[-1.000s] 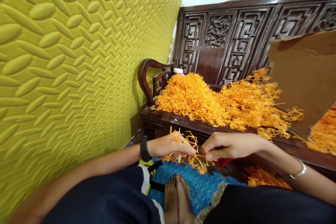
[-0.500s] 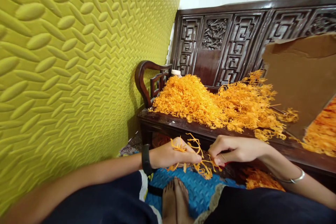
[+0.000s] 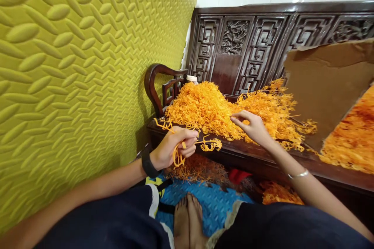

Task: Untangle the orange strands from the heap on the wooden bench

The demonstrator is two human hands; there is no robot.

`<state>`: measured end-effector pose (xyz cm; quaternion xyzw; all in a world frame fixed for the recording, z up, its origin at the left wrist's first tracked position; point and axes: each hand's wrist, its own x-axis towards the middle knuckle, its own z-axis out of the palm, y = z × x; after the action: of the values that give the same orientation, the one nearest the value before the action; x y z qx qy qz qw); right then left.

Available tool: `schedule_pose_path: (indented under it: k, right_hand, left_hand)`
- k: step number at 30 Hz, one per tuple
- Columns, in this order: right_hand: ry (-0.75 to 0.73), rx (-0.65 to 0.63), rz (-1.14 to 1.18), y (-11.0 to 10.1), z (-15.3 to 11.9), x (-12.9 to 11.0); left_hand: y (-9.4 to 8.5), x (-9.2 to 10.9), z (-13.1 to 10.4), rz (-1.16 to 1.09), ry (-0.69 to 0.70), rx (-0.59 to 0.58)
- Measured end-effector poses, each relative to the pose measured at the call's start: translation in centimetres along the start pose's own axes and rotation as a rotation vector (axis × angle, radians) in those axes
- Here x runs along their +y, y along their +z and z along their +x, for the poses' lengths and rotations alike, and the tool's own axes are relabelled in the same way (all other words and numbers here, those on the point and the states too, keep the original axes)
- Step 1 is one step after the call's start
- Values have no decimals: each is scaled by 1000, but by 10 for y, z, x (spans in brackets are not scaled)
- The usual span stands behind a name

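My left hand (image 3: 175, 146) is closed around several thin, branching orange plastic strands (image 3: 210, 144). Their curly ends stick out on both sides of the fist, and one loop hangs below it. My right hand (image 3: 251, 125) reaches over the front of a large orange heap (image 3: 201, 105) of similar small curly pieces on a dark wooden bench. Its thumb and forefinger come together at the tips, close to the heap. Whatever lies between those tips, if anything, cannot be made out against the orange behind.
The carved bench (image 3: 230, 74) has a curved armrest (image 3: 152, 85) beside a yellow foam-mat wall (image 3: 87, 85). A cardboard sheet (image 3: 321, 85) leans at the right, with more orange pieces (image 3: 350, 140) beyond it. A white-lidded jar (image 3: 191, 79) stands behind the heap. Orange pieces (image 3: 198, 169) also lie under the bench.
My hands were close together over my feet, both at the orange strands. My right hand has moved away and up to the heap; my left has risen leftward, still holding strands.
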<state>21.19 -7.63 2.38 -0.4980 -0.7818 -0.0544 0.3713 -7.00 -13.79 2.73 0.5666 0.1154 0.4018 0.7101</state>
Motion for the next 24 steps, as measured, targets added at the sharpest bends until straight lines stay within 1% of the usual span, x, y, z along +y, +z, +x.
schedule_pose_path:
  k: [2, 6, 9, 12, 14, 16, 18, 20, 22, 24]
  right_hand:
    - [55, 45, -35, 15, 18, 16]
    - [160, 64, -99, 36, 63, 42]
    - [222, 53, -136, 48, 93, 50]
    - [249, 12, -148, 59, 106, 48]
    - [234, -4, -146, 63, 106, 40]
    - [189, 3, -138, 64, 102, 27]
    - [125, 11, -115, 61, 97, 8]
    - [64, -1, -77, 53, 89, -15]
    - [8, -78, 40, 41, 78, -40]
    - [-42, -285, 320, 30, 62, -65]
  left_hand:
    - [2, 1, -1, -3, 11, 8]
    - [1, 1, -4, 39, 12, 10]
    - [-1, 1, -6, 84, -5, 8]
    - [-6, 1, -9, 115, -14, 26]
    - [-11, 1, -11, 131, -10, 39]
    - [-14, 1, -12, 144, 3, 53]
    - [-16, 0, -11, 146, 7, 66]
    - [-16, 0, -10, 137, -3, 68]
    - [-16, -1, -9, 121, -11, 63]
    - [-15, 0, -9, 110, -6, 69]
